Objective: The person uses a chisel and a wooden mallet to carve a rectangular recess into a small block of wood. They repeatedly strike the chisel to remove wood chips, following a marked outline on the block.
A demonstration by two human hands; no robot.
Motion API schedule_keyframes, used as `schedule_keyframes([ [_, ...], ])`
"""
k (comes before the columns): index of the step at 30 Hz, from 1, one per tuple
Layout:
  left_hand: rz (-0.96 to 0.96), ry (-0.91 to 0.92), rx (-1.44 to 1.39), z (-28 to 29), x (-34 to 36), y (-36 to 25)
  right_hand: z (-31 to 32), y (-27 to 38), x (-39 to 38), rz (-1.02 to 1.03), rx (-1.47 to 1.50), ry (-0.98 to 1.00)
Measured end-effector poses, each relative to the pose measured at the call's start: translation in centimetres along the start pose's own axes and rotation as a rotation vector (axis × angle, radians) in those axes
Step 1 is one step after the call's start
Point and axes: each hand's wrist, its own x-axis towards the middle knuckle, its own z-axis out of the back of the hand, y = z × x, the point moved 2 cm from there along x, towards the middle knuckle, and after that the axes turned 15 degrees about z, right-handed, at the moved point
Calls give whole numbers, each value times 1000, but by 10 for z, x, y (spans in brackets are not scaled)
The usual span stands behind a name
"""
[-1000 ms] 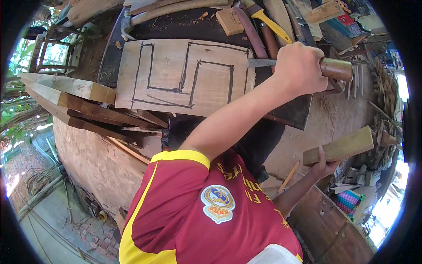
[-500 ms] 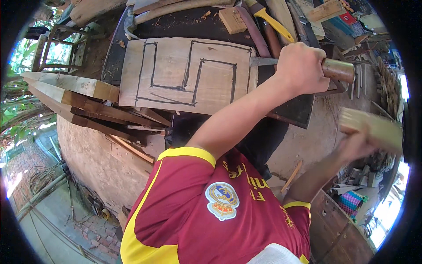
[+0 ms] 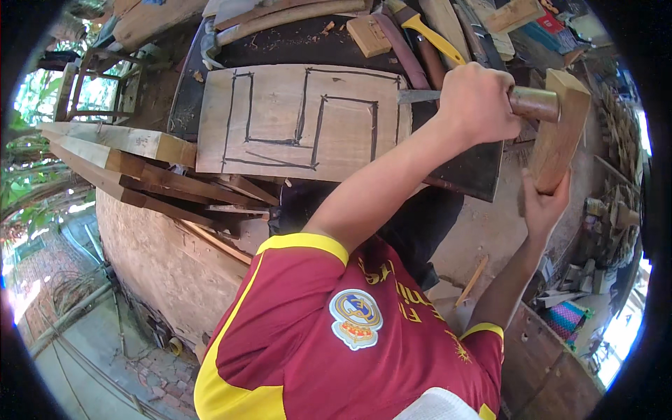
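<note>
My left hand grips a chisel with a copper-coloured cylindrical handle. Its flat blade lies over the right edge of a light plywood board marked with black angular outlines. At the right, my right hand is wrapped round the lower part of an upright wooden block, whose upper face is at the end of the chisel handle, seemingly against it. The board rests on a dark worktop, its far side strewn with shavings.
A claw hammer, a small wooden block, a yellow-handled brush and several timber offcuts lie along the far side. Pointed stakes are stacked at left near a wooden chair. A chequered woven basket sits low at right.
My right hand has swung the block up from low at the right to the end of the chisel handle, turning it upright. My left hand has stayed nearly in place on the chisel.
</note>
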Motion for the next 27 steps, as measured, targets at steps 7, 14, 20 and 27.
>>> schedule_keyframes([
  [7,-16,24,27,-6,-1,-3,1,-10,-1,-165,212,-432],
  [14,-5,-21,-24,-5,1,-1,23,10,2,-170,259,-225],
  [20,113,-96,-520,43,16,2,30,1,-63,-297,409,-436],
  [27,129,-158,-958,88,29,37,42,-5,-114,-464,474,-502],
])
